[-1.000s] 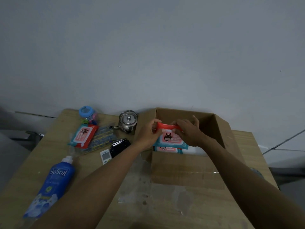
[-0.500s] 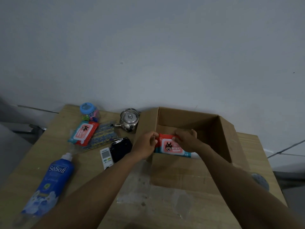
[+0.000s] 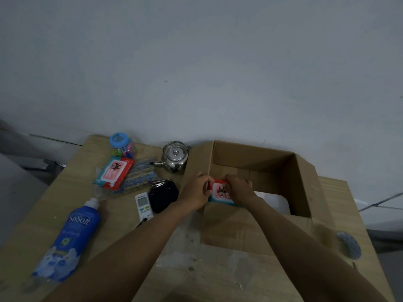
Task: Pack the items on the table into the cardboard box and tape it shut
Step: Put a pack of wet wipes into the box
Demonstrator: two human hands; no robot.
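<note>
A plain grey wall (image 3: 196,62) rises behind the wooden table (image 3: 218,275)

A plain room in a home or small store-room, by the look of it, though which cannot be told; a bare grey painted wall (image 3: 196,62) fills the upper view; a worn wooden table (image 3: 54,203) stands pushed against it, its top scuffed and pale-stained; household goods lie on it: a blue SoSoft bottle (image 3: 67,240), a steel kettle (image 3: 175,156), a wet-wipes packet (image 3: 114,172), an air-conditioner remote (image 3: 144,205), a blue-lidded jar (image 3: 122,144); an open cardboard box (image 3: 250,162) sits among them.
</note>
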